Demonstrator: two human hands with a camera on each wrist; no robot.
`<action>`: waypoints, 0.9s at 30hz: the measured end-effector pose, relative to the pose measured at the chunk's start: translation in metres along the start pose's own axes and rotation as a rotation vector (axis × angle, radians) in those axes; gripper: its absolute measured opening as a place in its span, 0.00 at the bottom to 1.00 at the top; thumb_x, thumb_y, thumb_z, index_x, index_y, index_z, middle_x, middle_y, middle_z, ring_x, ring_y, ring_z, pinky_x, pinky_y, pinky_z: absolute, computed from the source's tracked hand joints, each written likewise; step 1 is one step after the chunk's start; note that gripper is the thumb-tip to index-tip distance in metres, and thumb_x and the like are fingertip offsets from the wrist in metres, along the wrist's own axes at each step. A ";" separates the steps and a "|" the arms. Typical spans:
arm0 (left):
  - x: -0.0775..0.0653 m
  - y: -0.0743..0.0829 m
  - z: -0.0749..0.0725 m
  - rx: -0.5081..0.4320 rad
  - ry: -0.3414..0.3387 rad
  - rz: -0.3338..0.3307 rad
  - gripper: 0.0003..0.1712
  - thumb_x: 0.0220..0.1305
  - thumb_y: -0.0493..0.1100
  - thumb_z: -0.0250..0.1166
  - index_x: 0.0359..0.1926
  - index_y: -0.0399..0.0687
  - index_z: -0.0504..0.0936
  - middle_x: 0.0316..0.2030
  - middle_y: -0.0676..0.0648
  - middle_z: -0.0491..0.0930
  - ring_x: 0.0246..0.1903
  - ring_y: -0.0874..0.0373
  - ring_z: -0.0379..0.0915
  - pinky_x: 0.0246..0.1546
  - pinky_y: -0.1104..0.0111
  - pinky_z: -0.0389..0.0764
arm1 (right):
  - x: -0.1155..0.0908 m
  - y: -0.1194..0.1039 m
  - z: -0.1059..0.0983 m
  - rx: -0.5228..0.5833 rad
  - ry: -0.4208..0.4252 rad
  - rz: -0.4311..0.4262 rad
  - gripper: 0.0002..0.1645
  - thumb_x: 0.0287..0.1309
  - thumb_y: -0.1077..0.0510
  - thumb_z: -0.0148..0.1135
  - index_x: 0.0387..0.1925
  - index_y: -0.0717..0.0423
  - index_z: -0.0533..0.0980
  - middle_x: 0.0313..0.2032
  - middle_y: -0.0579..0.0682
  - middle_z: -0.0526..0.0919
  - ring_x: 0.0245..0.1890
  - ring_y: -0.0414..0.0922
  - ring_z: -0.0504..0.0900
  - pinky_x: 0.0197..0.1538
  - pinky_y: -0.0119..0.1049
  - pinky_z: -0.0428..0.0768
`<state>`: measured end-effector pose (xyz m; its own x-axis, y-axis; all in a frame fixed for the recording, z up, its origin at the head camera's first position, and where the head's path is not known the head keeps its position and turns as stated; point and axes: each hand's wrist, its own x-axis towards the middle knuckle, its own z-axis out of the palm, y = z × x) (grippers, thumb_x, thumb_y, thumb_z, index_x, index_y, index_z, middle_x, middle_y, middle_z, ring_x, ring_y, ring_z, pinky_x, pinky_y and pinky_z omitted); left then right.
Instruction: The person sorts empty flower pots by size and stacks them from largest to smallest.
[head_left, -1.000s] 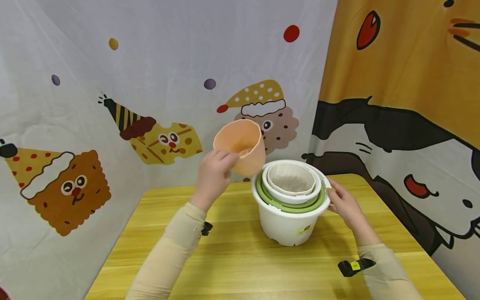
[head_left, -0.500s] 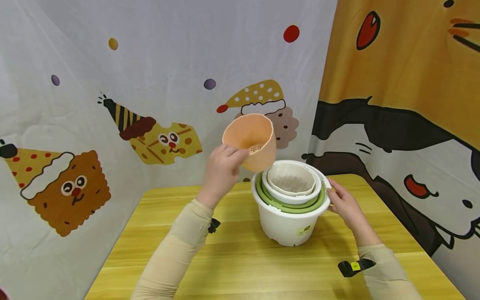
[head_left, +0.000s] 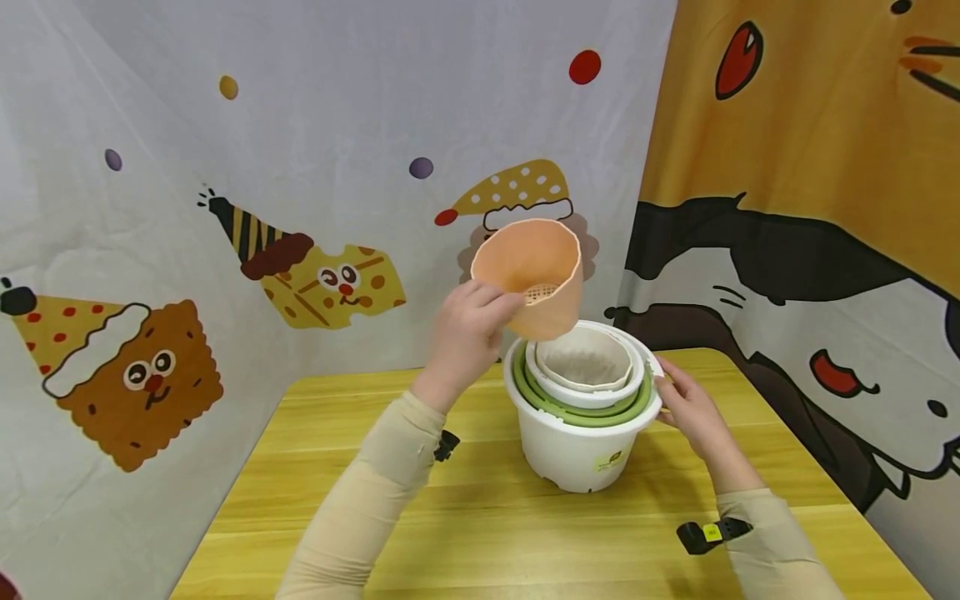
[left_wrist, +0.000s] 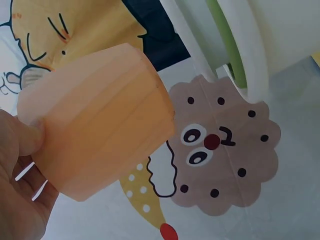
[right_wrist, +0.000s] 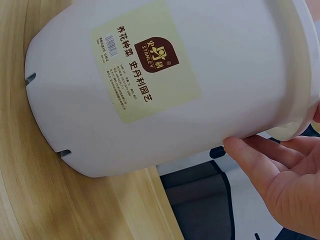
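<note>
My left hand (head_left: 468, 337) pinches the rim of a peach plastic flower pot (head_left: 561, 300), holding it tilted in the air with its mouth toward the head camera. Drain holes show in its floor. In the left wrist view, the peach pot (left_wrist: 105, 120) appears side-on, thumb against its wall. Just below, a large white flower pot (head_left: 573, 454) stands upright on the table. Nested in it are a green pot (head_left: 577, 416), a smaller white pot (head_left: 592, 398) and a cream pot (head_left: 583, 362). My right hand (head_left: 697, 417) grips the large pot's right rim, its thumb (right_wrist: 250, 162) on the outer wall.
The wooden table (head_left: 480, 533) extends in front of and left of the pots. Right behind its back edge hangs a pale cartoon curtain (head_left: 337, 125), with an orange one (head_left: 825, 133) on the right. A yellow-green label (right_wrist: 150, 60) faces the right wrist camera.
My left hand has carried the peach pot to the right and slightly up, so it now overlaps the nested pots' back rim in the head view. The right hand and large pot have stayed put.
</note>
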<state>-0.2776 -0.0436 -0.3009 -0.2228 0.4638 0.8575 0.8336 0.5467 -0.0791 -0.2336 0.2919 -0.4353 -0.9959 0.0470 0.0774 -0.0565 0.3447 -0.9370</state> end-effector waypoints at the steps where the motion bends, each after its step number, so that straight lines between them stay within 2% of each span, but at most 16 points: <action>1: 0.001 0.001 0.001 -0.002 0.001 0.008 0.25 0.49 0.19 0.58 0.42 0.46 0.87 0.33 0.48 0.83 0.37 0.51 0.75 0.39 0.62 0.76 | 0.000 0.000 0.000 0.002 0.000 0.000 0.38 0.76 0.44 0.40 0.78 0.56 0.49 0.69 0.69 0.59 0.45 0.36 0.76 0.46 0.30 0.80; 5: 0.006 0.005 0.005 -0.006 -0.004 0.034 0.23 0.51 0.20 0.59 0.42 0.46 0.87 0.33 0.48 0.83 0.36 0.51 0.75 0.39 0.62 0.77 | 0.000 0.000 0.000 0.003 0.001 0.007 0.38 0.76 0.44 0.40 0.78 0.57 0.48 0.69 0.69 0.59 0.46 0.37 0.76 0.46 0.30 0.81; 13: 0.013 0.012 0.011 -0.008 -0.052 0.092 0.24 0.49 0.20 0.58 0.41 0.46 0.87 0.34 0.49 0.84 0.38 0.53 0.77 0.44 0.65 0.77 | 0.000 -0.001 0.000 -0.025 0.003 0.013 0.38 0.76 0.43 0.39 0.77 0.57 0.48 0.70 0.69 0.58 0.54 0.53 0.75 0.48 0.33 0.81; 17: 0.015 0.016 0.014 0.002 -0.091 0.128 0.23 0.52 0.21 0.59 0.42 0.48 0.87 0.35 0.51 0.84 0.39 0.54 0.77 0.47 0.66 0.77 | 0.000 -0.001 0.000 -0.028 0.004 0.014 0.38 0.76 0.43 0.39 0.77 0.57 0.48 0.70 0.69 0.58 0.53 0.51 0.75 0.48 0.33 0.81; 22: 0.016 0.019 0.021 -0.017 -0.095 0.166 0.21 0.53 0.22 0.60 0.41 0.47 0.87 0.35 0.50 0.84 0.38 0.54 0.77 0.47 0.67 0.77 | 0.000 -0.001 -0.001 -0.020 0.005 0.013 0.38 0.76 0.43 0.40 0.77 0.58 0.48 0.70 0.69 0.58 0.52 0.49 0.76 0.47 0.32 0.81; 27: 0.016 0.020 0.026 -0.036 -0.102 0.172 0.21 0.52 0.21 0.62 0.41 0.48 0.88 0.35 0.50 0.85 0.37 0.54 0.78 0.47 0.68 0.77 | 0.000 -0.001 -0.002 -0.024 0.005 0.007 0.38 0.76 0.43 0.39 0.77 0.57 0.49 0.69 0.69 0.59 0.53 0.51 0.75 0.47 0.33 0.81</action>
<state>-0.2776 -0.0073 -0.3021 -0.1243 0.6170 0.7771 0.8809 0.4290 -0.1998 -0.2339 0.2931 -0.4340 -0.9959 0.0538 0.0730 -0.0482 0.3669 -0.9290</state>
